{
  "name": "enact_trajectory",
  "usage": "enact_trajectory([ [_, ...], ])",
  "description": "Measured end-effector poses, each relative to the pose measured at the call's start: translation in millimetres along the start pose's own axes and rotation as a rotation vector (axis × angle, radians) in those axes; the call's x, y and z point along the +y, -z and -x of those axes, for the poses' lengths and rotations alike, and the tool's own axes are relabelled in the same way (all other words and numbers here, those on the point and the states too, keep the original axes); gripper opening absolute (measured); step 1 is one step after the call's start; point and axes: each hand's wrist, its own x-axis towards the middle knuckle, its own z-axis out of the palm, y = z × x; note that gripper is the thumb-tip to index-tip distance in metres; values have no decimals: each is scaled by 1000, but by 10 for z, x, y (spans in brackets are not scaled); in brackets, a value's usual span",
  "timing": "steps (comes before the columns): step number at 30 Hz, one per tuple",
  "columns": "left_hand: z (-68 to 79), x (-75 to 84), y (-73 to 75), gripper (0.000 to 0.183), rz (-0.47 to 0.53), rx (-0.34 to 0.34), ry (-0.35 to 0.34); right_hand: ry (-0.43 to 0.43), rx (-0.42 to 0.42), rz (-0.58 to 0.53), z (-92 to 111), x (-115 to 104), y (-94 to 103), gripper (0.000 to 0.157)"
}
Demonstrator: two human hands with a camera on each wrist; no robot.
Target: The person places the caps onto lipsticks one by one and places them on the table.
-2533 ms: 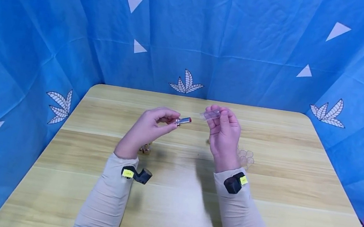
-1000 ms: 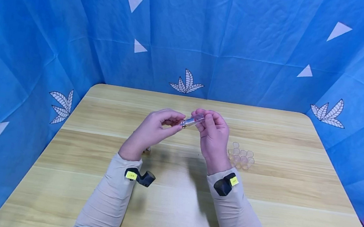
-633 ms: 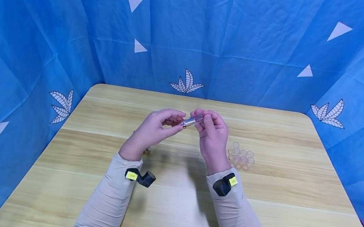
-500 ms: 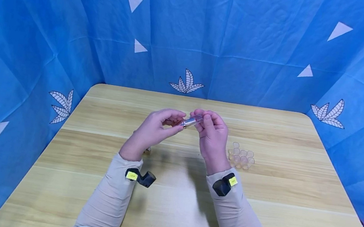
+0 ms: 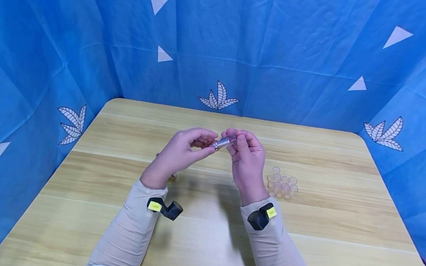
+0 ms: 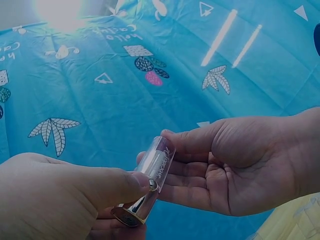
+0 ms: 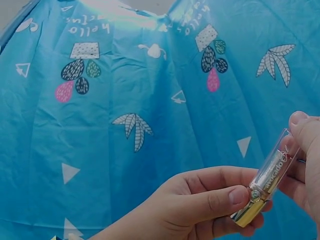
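Observation:
Above the table my left hand [image 5: 179, 153] pinches the shiny gold base of a lipstick [image 7: 249, 212] between thumb and fingers. A clear cap [image 7: 287, 145] with "avocado" lettering sits over the lipstick's silver tube. The cap's far end is held by the thumb and fingers of my right hand [image 5: 248, 165]. In the left wrist view, the gold base [image 6: 131, 214] shows under the left thumb and the cap [image 6: 161, 155] slants up to the right fingertips. Whether the cap is pressed fully down I cannot tell.
Several clear caps [image 5: 284, 186] stand grouped on the wooden table [image 5: 198, 240], right of my right wrist. Some gold pieces [image 5: 173, 176] lie partly hidden behind my left wrist. A blue patterned curtain [image 5: 306, 50] encloses the table's back and sides.
The cap and the lipstick were apart at first. My right hand has moved left, bringing the cap over the silver tube, then a little further left. My left hand has shifted slightly right.

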Motion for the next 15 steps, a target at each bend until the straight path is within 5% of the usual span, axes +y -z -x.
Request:
enact_trajectory([
  [15,17,-1,4,25,-47,-7,33,-36,20,-32,19,59,19,12],
])
